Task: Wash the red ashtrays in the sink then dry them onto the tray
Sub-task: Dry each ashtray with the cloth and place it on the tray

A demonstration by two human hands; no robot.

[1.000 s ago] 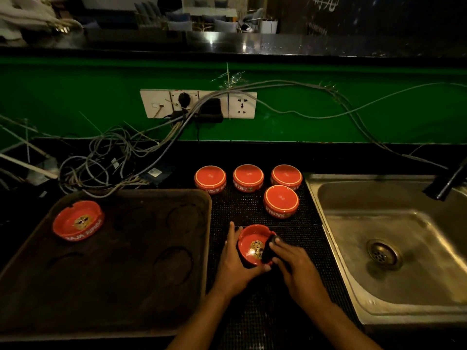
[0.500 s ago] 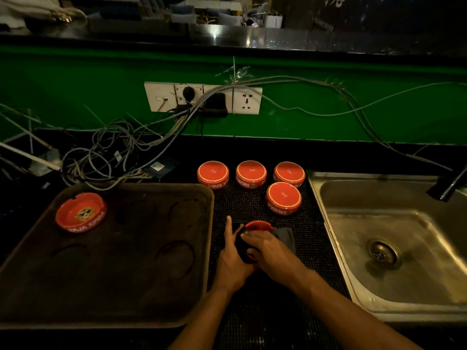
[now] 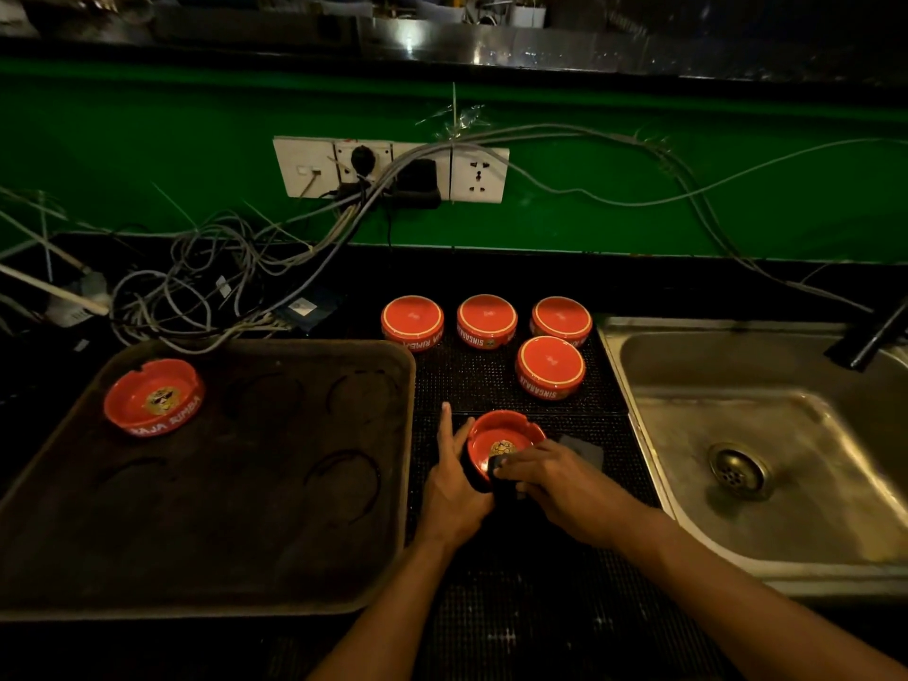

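Note:
A red ashtray [image 3: 501, 435] sits upright on the black mat, just in front of me. My left hand [image 3: 454, 489] holds its left side, index finger pointing straight up the mat. My right hand [image 3: 555, 476] grips a dark cloth [image 3: 582, 447] and presses it against the ashtray's near rim. Several more red ashtrays lie upside down on the mat behind, the nearest one [image 3: 550, 367] to the right. One upright red ashtray [image 3: 155, 396] rests in the far left corner of the brown tray [image 3: 255, 533].
The steel sink [image 3: 766, 454] with its drain is at the right, a dark tap [image 3: 869, 336] above its far corner. A tangle of cables [image 3: 196, 287] lies behind the tray, running up to the wall sockets [image 3: 393, 172] on the green wall.
My right hand slid with the cloth from over the ashtray's bowl to its near rim, uncovering the inside. My left hand stayed on the ashtray's left side.

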